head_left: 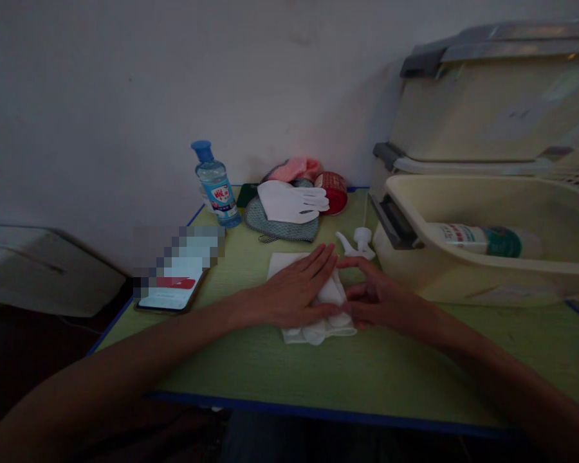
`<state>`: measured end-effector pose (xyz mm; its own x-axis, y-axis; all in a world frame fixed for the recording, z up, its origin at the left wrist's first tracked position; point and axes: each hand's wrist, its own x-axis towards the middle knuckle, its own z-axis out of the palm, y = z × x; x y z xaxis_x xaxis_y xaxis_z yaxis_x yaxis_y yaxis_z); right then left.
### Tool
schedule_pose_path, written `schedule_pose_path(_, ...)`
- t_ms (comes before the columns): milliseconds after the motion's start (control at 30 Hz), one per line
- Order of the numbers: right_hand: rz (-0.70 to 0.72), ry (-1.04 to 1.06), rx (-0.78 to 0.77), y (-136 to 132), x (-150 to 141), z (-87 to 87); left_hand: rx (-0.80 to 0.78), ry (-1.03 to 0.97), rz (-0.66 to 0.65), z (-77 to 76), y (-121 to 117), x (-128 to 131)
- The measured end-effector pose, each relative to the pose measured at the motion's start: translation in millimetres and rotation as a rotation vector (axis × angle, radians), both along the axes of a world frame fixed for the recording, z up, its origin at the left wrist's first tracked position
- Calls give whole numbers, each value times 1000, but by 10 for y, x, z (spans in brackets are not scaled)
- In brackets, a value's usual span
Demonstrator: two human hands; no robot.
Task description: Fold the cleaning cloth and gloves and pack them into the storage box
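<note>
A white cloth [313, 329] lies partly folded on the green table [367, 373]. My left hand [296, 290] rests flat on top of it, fingers stretched toward the far right. My right hand [376, 297] touches the cloth's right edge, fingers curled at the fold; whether it pinches the cloth I cannot tell. Just beyond the fingertips lies a white pump dispenser head [359, 242].
A phone [171, 292] lies at the left edge. At the back stand a blue-capped bottle [215, 185], a white glove [292, 201] on a grey mesh cloth [282, 226], pink fabric and a red item [334, 191]. A cream bin [487, 273] holding a bottle [482, 239] fills the right.
</note>
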<state>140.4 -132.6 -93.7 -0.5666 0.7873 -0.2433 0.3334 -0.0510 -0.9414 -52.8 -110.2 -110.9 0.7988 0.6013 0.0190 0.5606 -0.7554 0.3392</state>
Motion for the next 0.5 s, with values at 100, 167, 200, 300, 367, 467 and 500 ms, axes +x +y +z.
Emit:
schedule_pose_path(100,51,-15,3,-22,29,9,3,-24,3,-11,-7,1)
schedule_pose_path(167,72,-10,9,-32,39,12,7,-12,8,-7,-14,4)
schedule_pose_path(200,81,-9,14,-35,40,11,11,2,9,-3,-17,5)
schedule_pose_path(300,96,-28,23,-44,39,6,23,37,8,7,-21,9)
schedule_pose_path(367,94,-46,25,-52,39,7,29,30,7,6,-21,11)
schedule_pose_path(467,93,-103,30,-61,46,25,32,11,7,0,-22,13)
schedule_pose_path(500,94,-137,44,-59,50,34,29,8,8,-3,-23,14)
